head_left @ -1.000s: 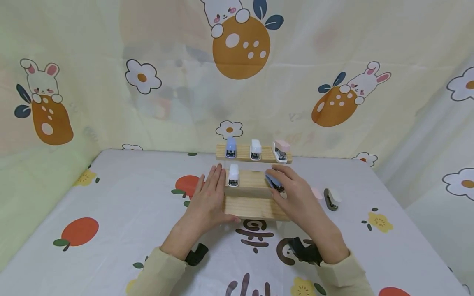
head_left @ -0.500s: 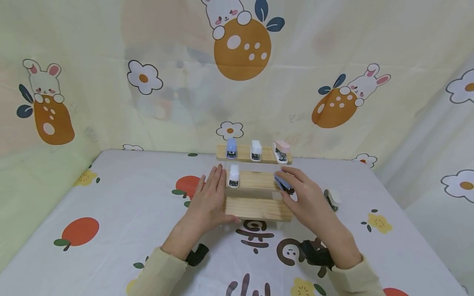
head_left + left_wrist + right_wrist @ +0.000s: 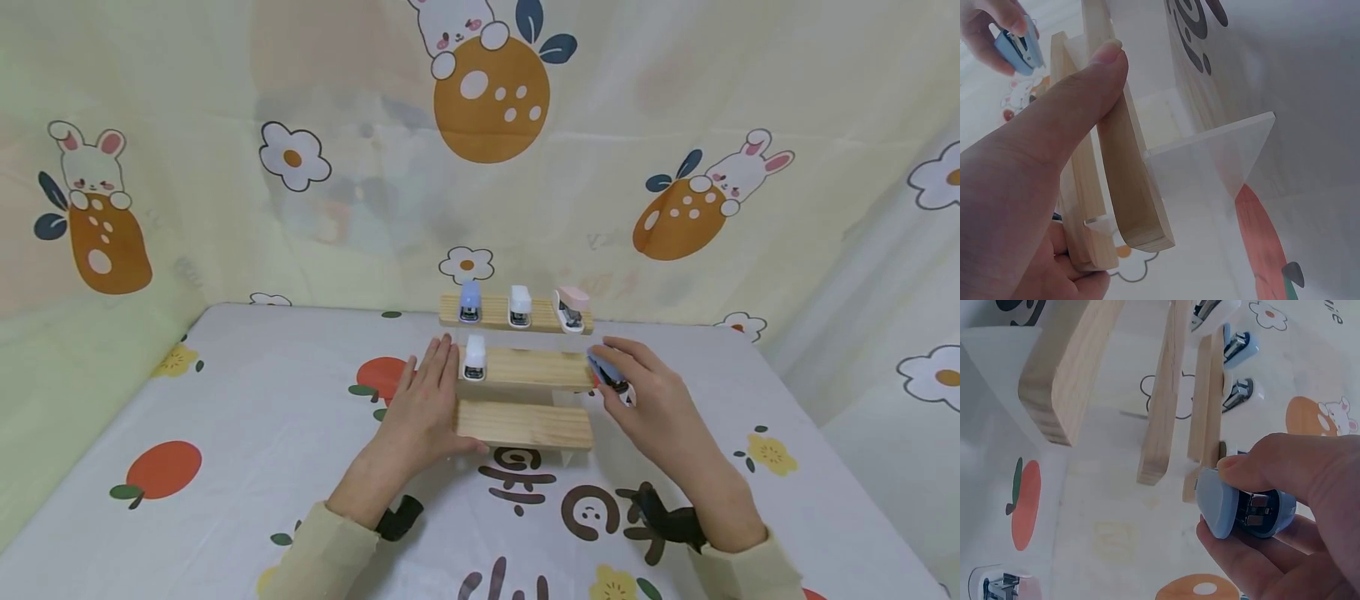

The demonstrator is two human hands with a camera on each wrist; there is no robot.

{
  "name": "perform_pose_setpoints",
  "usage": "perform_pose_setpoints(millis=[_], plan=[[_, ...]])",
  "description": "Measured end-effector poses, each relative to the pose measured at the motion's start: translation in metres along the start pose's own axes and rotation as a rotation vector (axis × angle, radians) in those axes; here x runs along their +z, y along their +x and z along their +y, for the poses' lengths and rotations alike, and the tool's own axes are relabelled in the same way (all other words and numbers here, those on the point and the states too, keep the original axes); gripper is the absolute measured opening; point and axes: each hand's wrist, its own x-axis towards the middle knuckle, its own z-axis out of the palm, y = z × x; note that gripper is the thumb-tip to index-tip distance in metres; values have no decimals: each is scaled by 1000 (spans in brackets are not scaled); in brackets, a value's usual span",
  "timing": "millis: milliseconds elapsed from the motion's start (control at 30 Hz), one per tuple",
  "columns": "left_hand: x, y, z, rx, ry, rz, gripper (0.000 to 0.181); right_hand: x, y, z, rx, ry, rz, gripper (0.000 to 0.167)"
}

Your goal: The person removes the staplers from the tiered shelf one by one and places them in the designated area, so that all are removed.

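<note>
In the head view my left hand (image 3: 422,408) rests along the left side of a tiered wooden rack (image 3: 525,425), fingers straight. Its thumb presses the front plank's edge, also seen in the left wrist view. My right hand (image 3: 660,408) pinches a blue mini stapler (image 3: 1217,503) between thumb and fingers, just past the right end of the middle plank (image 3: 536,367). A white stapler (image 3: 475,358) stands at that plank's left end. On the back plank (image 3: 491,312) stand a blue stapler (image 3: 469,302), a white stapler (image 3: 520,306) and a pink stapler (image 3: 572,308).
Clear side supports (image 3: 1210,147) hold the planks. A stapler with a pinkish body (image 3: 1005,587) lies on the tablecloth (image 3: 225,400), low in the right wrist view. A patterned curtain (image 3: 360,217) hangs behind the table.
My right hand has moved to the right with the blue stapler, from over the middle plank to past its end. It now covers the staplers lying at the right. My left hand stays put.
</note>
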Motion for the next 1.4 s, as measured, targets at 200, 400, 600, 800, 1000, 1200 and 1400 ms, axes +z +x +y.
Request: perform_pose_setpoints(millis=[200,400,600,800,1000,1200,1400], plan=[[0,-1,0,-2,3,-6,139,-5,-2,6,48,11,-9,49],[1,-1,-1,6,4,0,139,-11,-4,16,122,10,-18,49],[0,-2,-1,8,1,-1,138,-18,-9,27,197,16,-16,49],[0,-1,-1,1,-3,-5,138,-25,-12,35,255,13,-24,49],[1,0,-1,0,0,-5,138,-31,-14,45,285,4,-9,50],[0,-1,-1,1,2,-6,138,-34,-19,57,303,-11,1,50],[0,0,-1,5,7,-3,138,-34,-23,66,316,-16,10,49]])
